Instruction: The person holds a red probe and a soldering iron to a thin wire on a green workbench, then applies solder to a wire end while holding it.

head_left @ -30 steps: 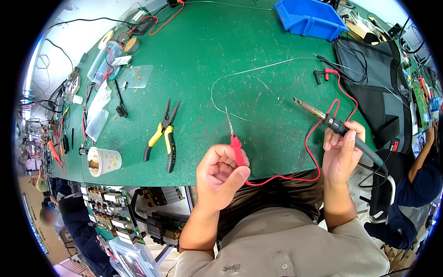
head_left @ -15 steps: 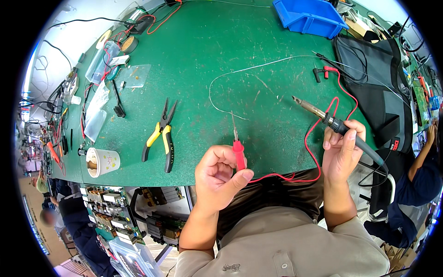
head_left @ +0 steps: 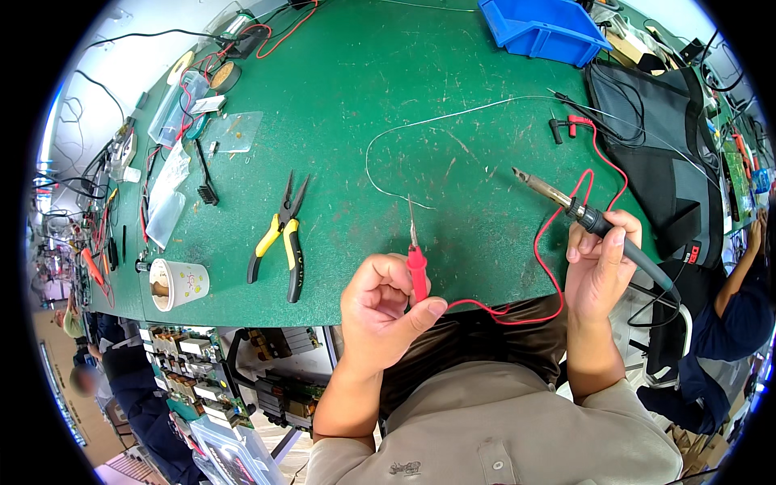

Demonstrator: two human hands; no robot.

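One red probe (head_left: 417,273) is over the near edge of the scuffed green table (head_left: 347,97), my left hand (head_left: 378,315) closed around its smooth plastic sleeve, probably to leave the thin needle clear. My right hand (head_left: 596,273) grips the soldering iron (head_left: 592,221) by its dark handle, presumably away from hot metal. Beyond, silvery wire (head_left: 453,115) curves loosely.

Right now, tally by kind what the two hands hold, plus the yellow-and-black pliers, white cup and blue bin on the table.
Red probe, in the left hand: 1
Soldering iron, in the right hand: 1
Pliers: 1
Cup: 1
Bin: 1
Total: 5
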